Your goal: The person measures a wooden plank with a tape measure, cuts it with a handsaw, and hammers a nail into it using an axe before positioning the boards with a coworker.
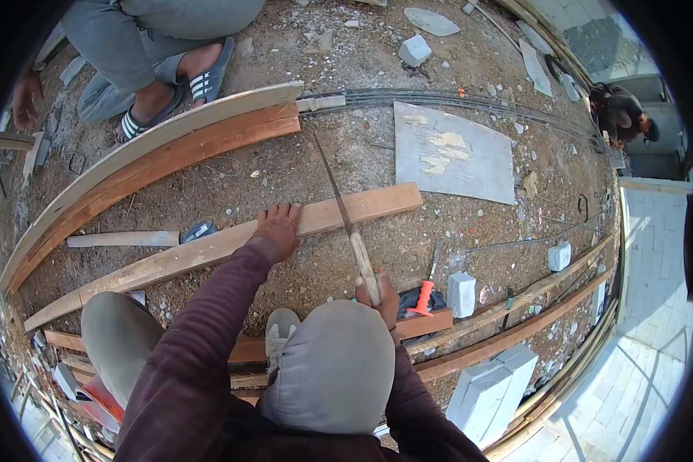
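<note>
A long wooden beam point(231, 245) lies across the ground in front of me. My left hand point(279, 229) rests palm down on its top with the fingers spread. To the right, my right hand point(383, 296) is wrapped round the pale handle point(363, 269) of a handsaw. The narrow saw blade point(337, 189) points away from me and crosses the beam, a little to the right of my left hand. My right knee point(335, 362) is bent just beside my right hand.
Another person point(119, 61) in grey trousers and sandals is at the upper left, behind a curved board point(169, 127). A grey panel point(454, 152) lies beyond the beam. An orange-handled tool point(423, 299) and white blocks point(461, 295) are right. Another person point(622, 115) crouches far right.
</note>
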The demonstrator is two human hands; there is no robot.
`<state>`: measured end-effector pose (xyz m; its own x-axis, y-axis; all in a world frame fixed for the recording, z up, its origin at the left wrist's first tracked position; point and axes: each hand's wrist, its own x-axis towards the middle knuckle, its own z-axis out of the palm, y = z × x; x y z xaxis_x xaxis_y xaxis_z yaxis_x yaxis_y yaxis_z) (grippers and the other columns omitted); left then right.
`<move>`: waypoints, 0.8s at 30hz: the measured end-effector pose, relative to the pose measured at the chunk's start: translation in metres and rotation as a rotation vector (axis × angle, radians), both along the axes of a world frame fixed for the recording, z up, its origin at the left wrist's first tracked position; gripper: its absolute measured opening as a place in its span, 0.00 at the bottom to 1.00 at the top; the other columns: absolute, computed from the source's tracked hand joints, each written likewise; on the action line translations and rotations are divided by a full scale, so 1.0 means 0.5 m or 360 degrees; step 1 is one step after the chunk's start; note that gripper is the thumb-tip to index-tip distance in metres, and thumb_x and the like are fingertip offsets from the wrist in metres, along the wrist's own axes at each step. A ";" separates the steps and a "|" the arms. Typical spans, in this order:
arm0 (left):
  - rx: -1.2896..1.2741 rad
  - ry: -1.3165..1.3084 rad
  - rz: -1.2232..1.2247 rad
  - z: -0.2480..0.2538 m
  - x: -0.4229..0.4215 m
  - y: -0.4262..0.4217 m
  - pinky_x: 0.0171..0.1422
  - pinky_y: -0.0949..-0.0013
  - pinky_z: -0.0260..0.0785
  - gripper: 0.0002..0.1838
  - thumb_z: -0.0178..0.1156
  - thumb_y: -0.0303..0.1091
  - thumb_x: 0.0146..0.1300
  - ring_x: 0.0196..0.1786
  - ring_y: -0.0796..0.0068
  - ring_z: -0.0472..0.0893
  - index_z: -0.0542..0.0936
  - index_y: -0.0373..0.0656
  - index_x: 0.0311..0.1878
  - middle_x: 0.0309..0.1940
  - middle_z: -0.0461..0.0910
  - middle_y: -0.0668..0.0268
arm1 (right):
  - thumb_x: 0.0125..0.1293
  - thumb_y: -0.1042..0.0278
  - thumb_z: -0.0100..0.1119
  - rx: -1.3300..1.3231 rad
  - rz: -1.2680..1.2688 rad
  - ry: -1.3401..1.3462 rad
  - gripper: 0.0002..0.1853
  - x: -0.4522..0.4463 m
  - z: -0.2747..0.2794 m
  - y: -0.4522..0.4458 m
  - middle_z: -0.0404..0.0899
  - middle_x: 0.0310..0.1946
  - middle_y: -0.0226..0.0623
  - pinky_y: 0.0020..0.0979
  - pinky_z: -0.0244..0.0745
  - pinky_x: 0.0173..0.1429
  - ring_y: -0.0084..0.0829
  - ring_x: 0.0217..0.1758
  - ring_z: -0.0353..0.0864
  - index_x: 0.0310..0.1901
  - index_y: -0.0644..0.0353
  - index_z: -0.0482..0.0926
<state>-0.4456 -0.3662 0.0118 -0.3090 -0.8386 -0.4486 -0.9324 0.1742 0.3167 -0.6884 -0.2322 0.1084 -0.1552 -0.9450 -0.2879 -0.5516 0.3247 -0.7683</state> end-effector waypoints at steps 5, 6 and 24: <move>-0.0012 -0.0018 0.0006 0.002 -0.008 -0.014 0.66 0.47 0.62 0.41 0.71 0.45 0.58 0.63 0.50 0.71 0.64 0.38 0.71 0.60 0.71 0.54 | 0.69 0.71 0.65 -0.0260 -0.0051 -0.0038 0.06 -0.046 0.117 0.169 0.80 0.26 0.43 0.38 0.75 0.34 0.38 0.29 0.84 0.40 0.64 0.79; 0.0022 -0.0053 0.0001 0.002 -0.004 -0.004 0.66 0.47 0.62 0.42 0.71 0.45 0.58 0.63 0.51 0.71 0.64 0.38 0.71 0.59 0.71 0.54 | 0.68 0.72 0.64 -0.0294 0.0038 0.0029 0.06 -0.055 0.128 0.183 0.80 0.26 0.44 0.38 0.76 0.35 0.39 0.30 0.84 0.41 0.65 0.80; 0.0045 -0.0029 0.0022 0.001 -0.007 0.002 0.69 0.46 0.60 0.36 0.66 0.42 0.61 0.67 0.50 0.70 0.65 0.41 0.70 0.63 0.71 0.54 | 0.68 0.62 0.66 -0.0165 -0.0020 0.0036 0.14 -0.025 -0.049 0.025 0.78 0.24 0.45 0.39 0.72 0.32 0.38 0.26 0.80 0.34 0.62 0.74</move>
